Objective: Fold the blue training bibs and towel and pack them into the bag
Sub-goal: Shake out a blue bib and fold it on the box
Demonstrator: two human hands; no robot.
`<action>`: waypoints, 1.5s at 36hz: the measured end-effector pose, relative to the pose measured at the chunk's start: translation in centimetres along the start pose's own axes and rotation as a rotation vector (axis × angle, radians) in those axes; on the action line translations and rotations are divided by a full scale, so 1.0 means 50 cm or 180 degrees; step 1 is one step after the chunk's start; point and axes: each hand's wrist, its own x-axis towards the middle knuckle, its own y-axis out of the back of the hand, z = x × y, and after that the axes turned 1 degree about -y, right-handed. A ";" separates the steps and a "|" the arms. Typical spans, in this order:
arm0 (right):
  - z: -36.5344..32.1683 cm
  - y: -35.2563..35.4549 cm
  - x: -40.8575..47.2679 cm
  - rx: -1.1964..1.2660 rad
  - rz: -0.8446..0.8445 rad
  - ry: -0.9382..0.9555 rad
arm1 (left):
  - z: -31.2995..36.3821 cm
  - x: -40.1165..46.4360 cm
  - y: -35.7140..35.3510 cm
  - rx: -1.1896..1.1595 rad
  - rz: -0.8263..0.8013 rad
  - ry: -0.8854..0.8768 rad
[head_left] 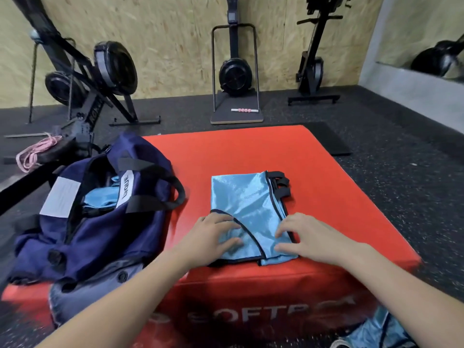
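Roughly midway, judging by the layout. Red soft box [288,156] fills frame centre and serves as the counter. Navy bag [100,222] sits on its left side, mouth open upward, with light blue fabric [100,197] already inside at centre left, so at least one piece looks packed; can't tell whether it's a bib or the towel.

Blue bib [247,204] lies flat at centre of the counter, folded down to a rough rectangle, black-trimmed edges and black straps at its upper right corner. Looks partly folded, probably one more fold before it fits the bag.

More light blue fabric [381,330] sits at lower right of frame, below the counter front, apparently unfolded and waiting.

Left hand [213,237] lies flat on the bib's lower left corner, fingers spread and pressing. Right hand [308,237] rests on the lower right edge, fingers extended, tips on the black trim; neither hand grips anything.

Left to do: finish this fold, pack it, then handle the lower right piece.
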 end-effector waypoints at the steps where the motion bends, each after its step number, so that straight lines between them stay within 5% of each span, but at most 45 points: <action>1: -0.005 -0.006 -0.009 -0.0029 -0.0032 0.0028 | -0.004 -0.024 0.001 -0.0077 -0.0043 -0.0016; 12: -0.009 -0.079 -0.094 -0.0204 0.0150 0.0116 | -0.007 -0.167 -0.007 -0.0541 -0.0101 0.0024; 18: -0.013 -0.087 -0.115 -0.0413 0.0493 0.0462 | 0.014 -0.186 -0.004 -0.0736 0.0276 0.0168; 25: -0.044 -0.032 -0.131 0.1053 0.0403 -0.0326 | 0.052 -0.186 0.021 -0.1125 0.0729 0.0261; 36: -0.023 0.034 -0.047 0.1205 0.1206 -0.0365 | 0.072 -0.106 0.064 -0.1481 0.1533 0.0298; 49: 0.021 0.057 0.132 0.1249 0.1179 -0.0418 | 0.006 0.057 0.037 -0.1539 0.1960 0.1092; 54: 0.055 0.031 0.185 0.1018 0.0812 -0.0723 | 0.008 0.082 0.016 -0.1920 0.1637 0.1812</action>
